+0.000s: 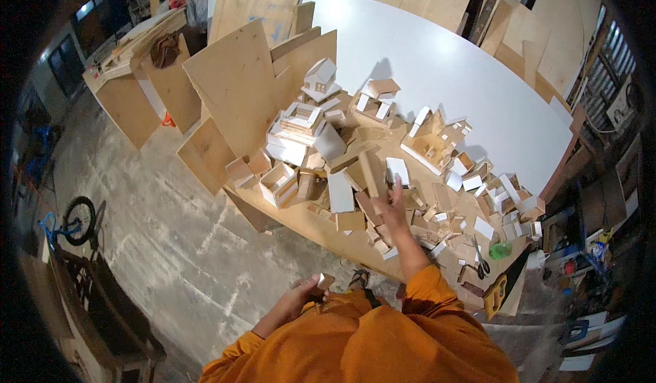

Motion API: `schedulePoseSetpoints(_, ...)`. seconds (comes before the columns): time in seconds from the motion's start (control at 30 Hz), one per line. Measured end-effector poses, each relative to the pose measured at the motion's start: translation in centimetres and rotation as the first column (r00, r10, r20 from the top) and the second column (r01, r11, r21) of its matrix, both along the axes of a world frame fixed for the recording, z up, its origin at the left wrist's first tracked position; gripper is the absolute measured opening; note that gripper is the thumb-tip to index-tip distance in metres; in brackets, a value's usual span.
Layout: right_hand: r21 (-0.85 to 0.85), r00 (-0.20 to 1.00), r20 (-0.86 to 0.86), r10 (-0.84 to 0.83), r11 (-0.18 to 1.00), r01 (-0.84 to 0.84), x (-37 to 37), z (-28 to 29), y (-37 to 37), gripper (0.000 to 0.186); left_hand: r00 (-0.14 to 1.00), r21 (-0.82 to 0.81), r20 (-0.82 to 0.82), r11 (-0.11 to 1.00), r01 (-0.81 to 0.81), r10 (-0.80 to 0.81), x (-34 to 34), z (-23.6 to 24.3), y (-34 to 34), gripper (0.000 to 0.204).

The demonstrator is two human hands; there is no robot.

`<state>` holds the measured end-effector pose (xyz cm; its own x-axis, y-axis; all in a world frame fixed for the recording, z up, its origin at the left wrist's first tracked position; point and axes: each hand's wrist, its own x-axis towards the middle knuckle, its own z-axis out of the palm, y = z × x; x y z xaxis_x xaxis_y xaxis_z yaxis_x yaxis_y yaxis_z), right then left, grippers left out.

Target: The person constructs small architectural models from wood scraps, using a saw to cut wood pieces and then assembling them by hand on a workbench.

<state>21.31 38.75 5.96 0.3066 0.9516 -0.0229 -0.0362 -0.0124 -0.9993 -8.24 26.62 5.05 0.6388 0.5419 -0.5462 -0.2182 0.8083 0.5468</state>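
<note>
My left hand [301,297] is in front of my waist at the lower middle, its fingers closed round a small wooden block [325,282] with a white face. Over the heap of offcuts on the bench, my right hand [392,211] reaches out with thumb and fingers apart. A pale wooden strip [368,172] slants up beside its thumb; whether they touch is hard to tell. Just beyond the fingertips lies a white-faced panel [397,170]. Left of the strip is a longer white piece [340,192].
Small white-and-wood model houses [320,77] and an open box [279,183] crowd the bench. Scissors [482,260], a green roll [500,250] and a yellow-handled handsaw [502,293] lie at right. A large white board [444,62] stands behind; plywood sheets [236,82] rise at left.
</note>
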Motion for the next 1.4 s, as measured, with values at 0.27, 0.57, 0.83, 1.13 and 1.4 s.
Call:
schedulePoseSetpoints(0.27, -0.006, 0.97, 0.241, -0.039, 0.999, 0.042, 0.8, 0.3, 6.3, 0.103, 0.999, 0.091, 0.03, 0.995, -0.028, 0.026, 1.4, 0.2, 1.3, 0.049)
schedulePoseSetpoints(0.57, 0.132, 0.492, 0.865, -0.099, 0.991, -0.033, -0.1, 0.0, 9.0, 0.084, 0.998, 0.059, 0.041, 0.997, -0.058, 0.056, 3.0, 1.1, 1.7, 0.043)
schedulePoseSetpoints(0.83, -0.063, 0.031, 0.996, 0.083, 0.907, -0.416, -5.0, 1.9, 3.7, 0.074, 0.992, 0.09, 0.048, 0.989, -0.12, 0.116, 3.6, 1.5, 2.2, 0.045)
schedulePoseSetpoints(1.13, -0.083, 0.05, 0.993, 0.108, 0.931, -0.354, -3.8, 3.1, 2.9, 0.076, 0.992, 0.068, 0.032, 0.99, -0.124, 0.122, 3.5, -1.0, 2.3, 0.046)
schedulePoseSetpoints(1.4, -0.017, 0.085, 0.995, 0.048, 0.942, -0.335, -2.9, 2.3, 3.8, 0.077, 0.995, 0.066, 0.007, 0.993, -0.096, 0.096, 3.2, 0.5, 1.9, 0.045)
